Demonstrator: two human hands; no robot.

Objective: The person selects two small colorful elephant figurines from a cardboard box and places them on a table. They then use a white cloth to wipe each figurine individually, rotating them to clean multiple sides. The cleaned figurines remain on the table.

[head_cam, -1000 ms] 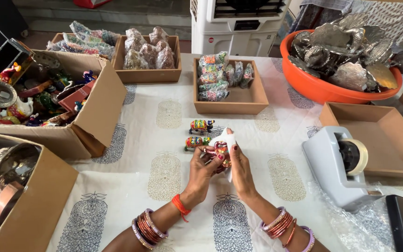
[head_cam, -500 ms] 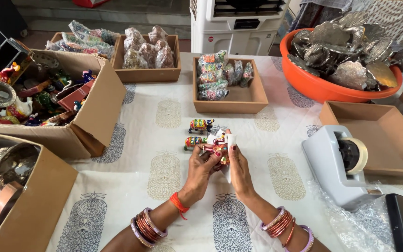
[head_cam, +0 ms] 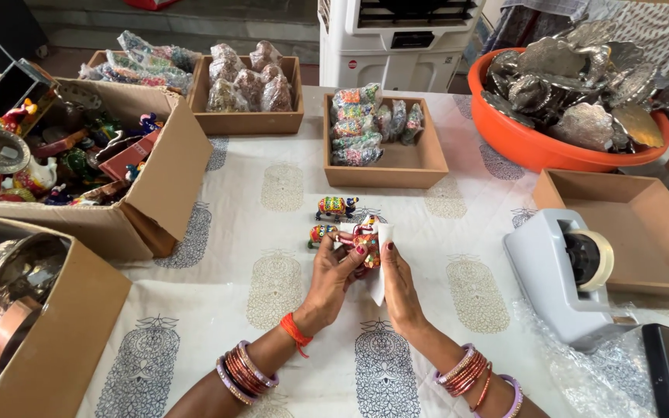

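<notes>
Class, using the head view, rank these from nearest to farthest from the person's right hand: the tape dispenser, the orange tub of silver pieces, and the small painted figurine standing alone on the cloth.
1. Painted figurine: just beyond the right hand, slightly left.
2. Tape dispenser: to the right, on the table.
3. Orange tub: far right corner.

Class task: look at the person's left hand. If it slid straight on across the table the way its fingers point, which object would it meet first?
Probably the small painted animal figurine lying beyond the left hand; depth is uncertain.
</notes>
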